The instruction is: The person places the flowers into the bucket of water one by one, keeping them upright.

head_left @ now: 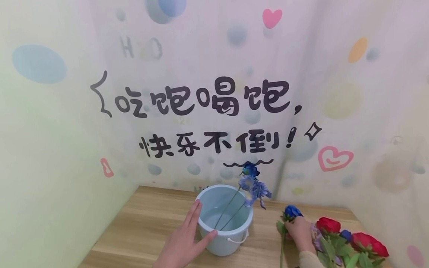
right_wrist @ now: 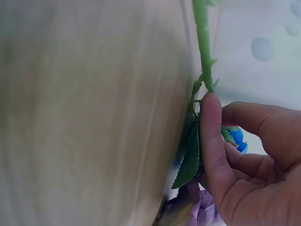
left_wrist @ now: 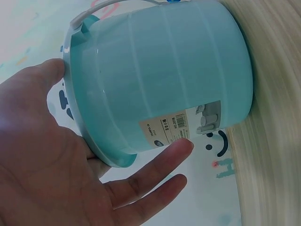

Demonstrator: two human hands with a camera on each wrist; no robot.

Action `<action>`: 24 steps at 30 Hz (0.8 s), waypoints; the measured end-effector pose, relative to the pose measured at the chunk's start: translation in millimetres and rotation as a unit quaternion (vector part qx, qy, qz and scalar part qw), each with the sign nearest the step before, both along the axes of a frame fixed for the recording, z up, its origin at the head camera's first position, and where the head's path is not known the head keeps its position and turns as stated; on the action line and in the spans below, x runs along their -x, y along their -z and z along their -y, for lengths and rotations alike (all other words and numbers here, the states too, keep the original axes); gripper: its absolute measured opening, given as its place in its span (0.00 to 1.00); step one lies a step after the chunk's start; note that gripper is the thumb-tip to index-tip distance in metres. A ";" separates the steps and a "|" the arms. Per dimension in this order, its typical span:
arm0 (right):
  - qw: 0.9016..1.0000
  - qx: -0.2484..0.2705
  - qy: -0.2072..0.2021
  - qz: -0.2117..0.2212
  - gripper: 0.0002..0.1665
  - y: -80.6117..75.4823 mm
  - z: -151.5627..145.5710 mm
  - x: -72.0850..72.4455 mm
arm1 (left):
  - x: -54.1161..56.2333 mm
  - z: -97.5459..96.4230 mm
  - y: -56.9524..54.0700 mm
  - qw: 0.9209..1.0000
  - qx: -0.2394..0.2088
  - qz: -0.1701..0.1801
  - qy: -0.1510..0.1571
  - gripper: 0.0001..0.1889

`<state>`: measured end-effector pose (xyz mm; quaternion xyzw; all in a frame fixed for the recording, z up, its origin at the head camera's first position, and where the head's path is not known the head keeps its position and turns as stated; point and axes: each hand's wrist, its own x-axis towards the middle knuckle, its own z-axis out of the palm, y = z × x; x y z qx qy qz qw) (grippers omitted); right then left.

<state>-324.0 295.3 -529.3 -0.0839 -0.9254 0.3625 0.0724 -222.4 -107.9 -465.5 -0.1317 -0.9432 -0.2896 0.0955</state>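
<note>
A light blue plastic bucket (head_left: 223, 245) with a white handle stands upright on the wooden table. My left hand (head_left: 182, 240) rests on its rim, thumb and fingers spread and fairly straight; the left wrist view shows a printed label (left_wrist: 181, 127) on the bucket's side. Inside lean a blue rose (head_left: 250, 170) and a stem of paler blue flowers (head_left: 258, 189), blooms above the far right rim. To the right, my right hand (head_left: 299, 232) pinches another blue rose by its green stem (right_wrist: 203, 47), just below the bloom (head_left: 292, 211). Part of that bloom is hidden in the right wrist view.
Right of my right hand lies a pile of flowers: red roses (head_left: 368, 243), a small blue bloom (head_left: 346, 235), purple flowers (head_left: 316, 238) and green leaves. A printed cloth wall (head_left: 201, 56) rises behind the table (head_left: 134, 230), with another pale wall at the left.
</note>
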 end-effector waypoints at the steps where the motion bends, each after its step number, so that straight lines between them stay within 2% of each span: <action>1: 1.000 0.005 0.000 0.001 0.21 0.5 -0.6 0.0 | 0.1 -0.3 0.1 1.000 -0.002 0.002 0.000 0.52; 4: 1.000 0.019 -0.002 0.004 0.22 1.4 -2.9 0.4 | 0.6 -1.3 0.0 1.000 0.001 0.004 -0.003 0.52; 7: 1.000 0.008 0.006 0.009 0.22 0.1 -5.6 0.6 | 0.4 -2.0 -0.8 1.000 0.006 0.000 -0.004 0.52; 12: 1.000 -0.007 0.011 -0.016 0.20 -10.8 -7.7 -1.3 | -1.6 -1.8 -1.6 1.000 0.008 -0.005 -0.004 0.52; 17: 0.997 0.078 0.009 -0.022 0.19 -37.7 -5.1 -8.4 | -2.8 -1.3 -0.3 1.000 0.008 -0.011 -0.003 0.52; 20: 0.987 0.156 0.007 -0.025 0.22 -61.0 0.6 -14.4 | -1.6 -1.0 0.4 1.000 0.008 -0.007 -0.004 0.53; 24: 0.977 0.205 -0.003 -0.053 0.23 -90.0 9.8 -22.8 | 1.5 -0.4 1.4 1.000 0.006 0.001 -0.005 0.53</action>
